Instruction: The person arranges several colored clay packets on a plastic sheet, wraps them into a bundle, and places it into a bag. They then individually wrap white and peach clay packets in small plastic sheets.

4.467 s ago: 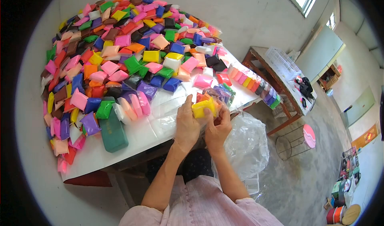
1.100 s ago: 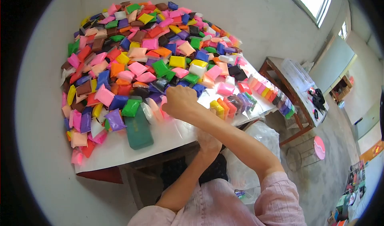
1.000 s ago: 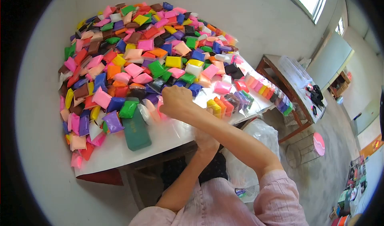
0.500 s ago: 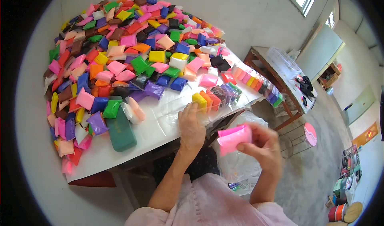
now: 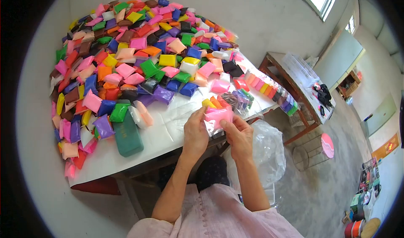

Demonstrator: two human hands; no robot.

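Note:
A shiny pink packet (image 5: 217, 116) is held up at the table's front edge, between my two hands. My right hand (image 5: 239, 139) pinches its right side with the thumb on its face. My left hand (image 5: 195, 132) is closed at its left edge; its fingertips are partly hidden. Clear plastic shows around the packet's lower edge. Just behind it, a row of yellow, orange and red packets (image 5: 216, 101) lies in clear wrapping, partly covered by the pink packet and my fingers.
A large heap of coloured packets (image 5: 126, 76) covers the white table (image 5: 162, 135). A green box (image 5: 128, 139) lies near the front edge. Another row of packets (image 5: 269, 88) sits at the right end. Beyond are a side table (image 5: 290, 84), a stool (image 5: 326, 145) and a clear plastic bag (image 5: 267, 149).
My right hand has brought the pink packet left from beside the table to my left hand. My left hand has moved slightly back from the yellow packet and now meets the pink one.

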